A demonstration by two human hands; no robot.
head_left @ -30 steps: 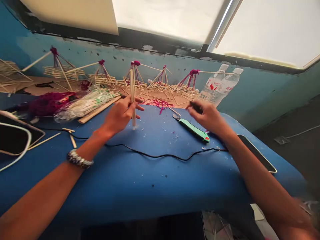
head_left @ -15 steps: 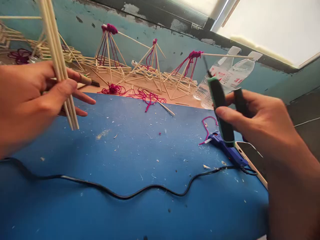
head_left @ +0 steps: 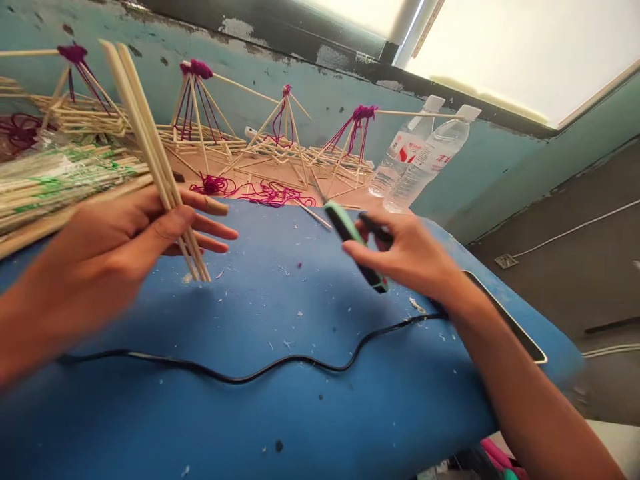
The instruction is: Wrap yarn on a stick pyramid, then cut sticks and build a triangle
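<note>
L hand [head_left: 107, 257] has a bundle of thin wooden sticks [head_left: 153, 150] over the near-left part of the blue-topped desk [head_left: 320, 413]. Sticks are tilted, top ends leaning left, bottom ends right by the desk surface; can't tell if they touch it. Grip is closed on the bundle, thumb across the front, other fingers reaching right past the sticks. Hand is a bit blurred.

R hand [head_left: 405, 253] is to the right of the sticks, well apart from them, w/ grip closed on a green-and-black utility knife [head_left: 353, 247]. Knife is angled, thin tip pointing far-left, blurred at the end.

Black cable [head_left: 287, 361] runs L to R across the desk, near both hands but not touching them. Loose magenta yarn [head_left: 273, 195] lies at the far edge of the blue top, on a tan board [head_left: 270, 175]. Behind it stand stick frames w/ magenta yarn tied at the tops, e.g. [head_left: 195, 107] and [head_left: 285, 123]. A packed stack of sticks [head_left: 45, 180] sits at far left, beside the L hand. Two plastic water bottles [head_left: 407, 153] stand far right against the teal wall [head_left: 320, 73].
</note>
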